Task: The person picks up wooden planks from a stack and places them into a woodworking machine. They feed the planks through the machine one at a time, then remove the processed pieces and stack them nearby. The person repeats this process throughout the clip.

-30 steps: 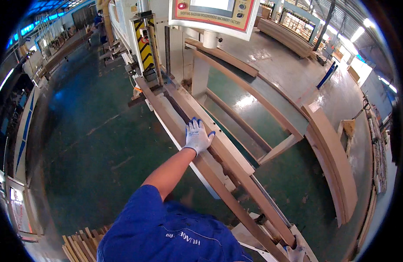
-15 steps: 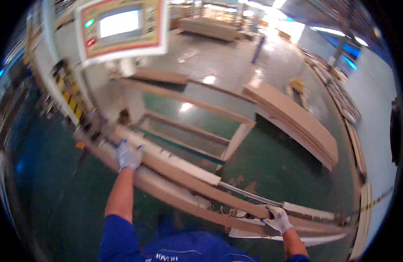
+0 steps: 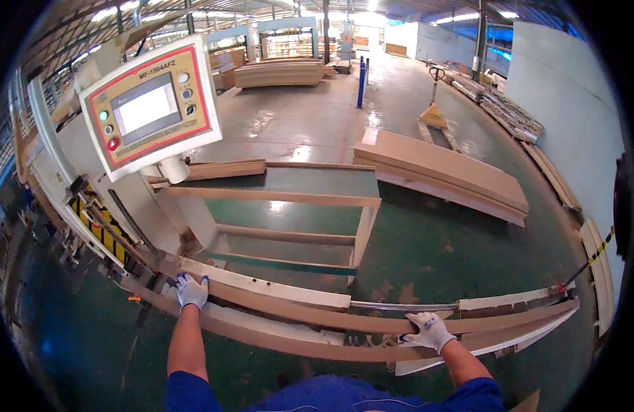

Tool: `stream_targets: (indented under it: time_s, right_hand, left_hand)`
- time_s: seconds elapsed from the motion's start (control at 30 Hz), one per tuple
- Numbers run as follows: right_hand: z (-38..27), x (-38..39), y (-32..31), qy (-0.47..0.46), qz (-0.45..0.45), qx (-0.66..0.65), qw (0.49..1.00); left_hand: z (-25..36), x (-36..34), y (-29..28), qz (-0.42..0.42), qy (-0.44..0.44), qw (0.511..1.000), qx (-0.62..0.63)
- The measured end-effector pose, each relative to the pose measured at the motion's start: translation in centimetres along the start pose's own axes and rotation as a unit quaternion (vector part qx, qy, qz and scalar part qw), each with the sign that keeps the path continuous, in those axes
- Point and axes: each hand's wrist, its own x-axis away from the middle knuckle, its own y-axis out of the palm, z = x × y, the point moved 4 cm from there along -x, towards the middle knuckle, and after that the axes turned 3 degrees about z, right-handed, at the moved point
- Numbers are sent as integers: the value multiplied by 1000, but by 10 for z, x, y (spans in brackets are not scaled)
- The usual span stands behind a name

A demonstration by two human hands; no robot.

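Note:
My left hand (image 3: 192, 292), in a white glove with blue fingertips, lies with fingers spread on the long brown wooden strip (image 3: 296, 312) in the white machine bed (image 3: 317, 296), near its left end. My right hand (image 3: 428, 332), gloved alike, grips that strip farther right, fingers over its top. A second brown strip (image 3: 275, 338) runs along the near side of the bed. At the left stands the machine column with yellow-and-black striping (image 3: 111, 240); above it hangs a control panel (image 3: 151, 103) with a screen and buttons. The strip's left end is hard to make out.
A low open wooden frame (image 3: 282, 198) stands beyond the bed, with boards (image 3: 227, 169) behind it. A board stack (image 3: 440, 172) lies at the right, before a yellow pallet jack (image 3: 432, 118). More stacks (image 3: 275, 74), a blue post (image 3: 361, 82) and wall-side timber (image 3: 502, 113) are farther off.
The view has swung right and up, bringing panel and aisle into full view. My left hand has moved toward the machine column; my right hand, mostly hidden at first, now shows on the strip.

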Motion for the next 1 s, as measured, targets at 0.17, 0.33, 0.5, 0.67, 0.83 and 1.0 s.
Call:
stream_targets:
  time_s: [0.17, 0.33, 0.5, 0.67, 0.83, 1.0]
  right_hand:
    - [20, 19, -14, -19, 77, -38, 996]
    - [71, 75, -41, 55, 88, -25, 994]
    - [123, 111, -29, 71, 6, 68, 995]
    - [149, 117, -12, 59, -66, 126, 988]
    - [121, 111, -26, 82, -29, 100, 991]
    - [161, 120, 4, 61, 20, 74, 995]
  left_hand:
    - [2, 51, -14, 95, 138, 986, 22]
    - [30, 87, 10, 86, 56, 994, 40]
    - [45, 115, 11, 118, 49, 990, 50]
    - [48, 118, 5, 102, 36, 993, 53]
    - [49, 122, 1, 106, 23, 993, 36]
    - [52, 118, 4, 92, 28, 995, 37]
